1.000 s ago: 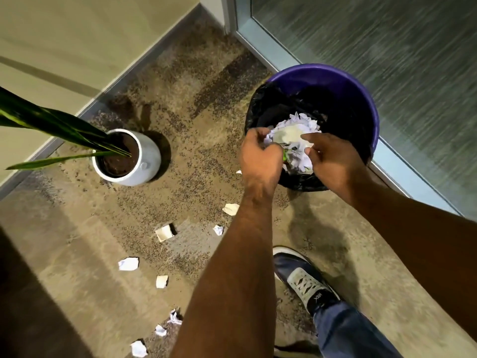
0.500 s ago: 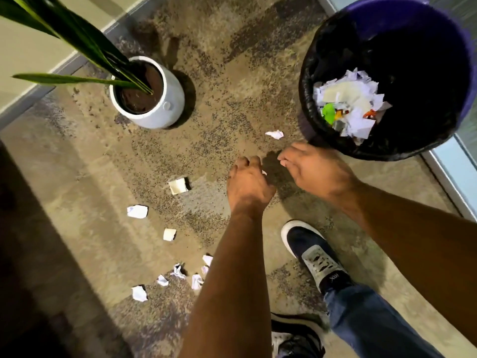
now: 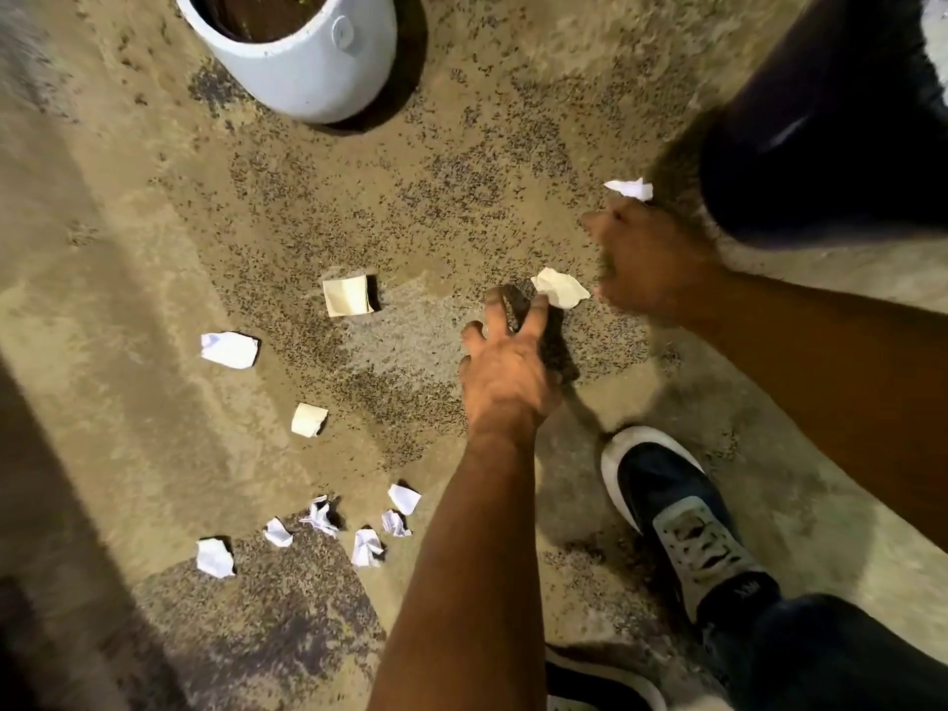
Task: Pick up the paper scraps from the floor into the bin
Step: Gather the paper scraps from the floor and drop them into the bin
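Near mid-frame, the left hand (image 3: 505,366) reaches with fingers spread toward the crumpled scrap (image 3: 560,288), while the blurred right hand (image 3: 649,259), grip unclear, hovers beside it, likely to gather it for the bin (image 3: 831,125) at upper right.

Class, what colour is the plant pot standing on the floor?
White; the plant pot shows best in the head view, at the top.

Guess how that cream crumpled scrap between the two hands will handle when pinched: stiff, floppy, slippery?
The cream crumpled scrap looks like thin paper creased into a loose wad, so it probably weighs almost nothing and gives under a pinch. Its creased edges should offer the left hand easy purchase. On the rough speckled carpet it is unlikely to roll or slide.
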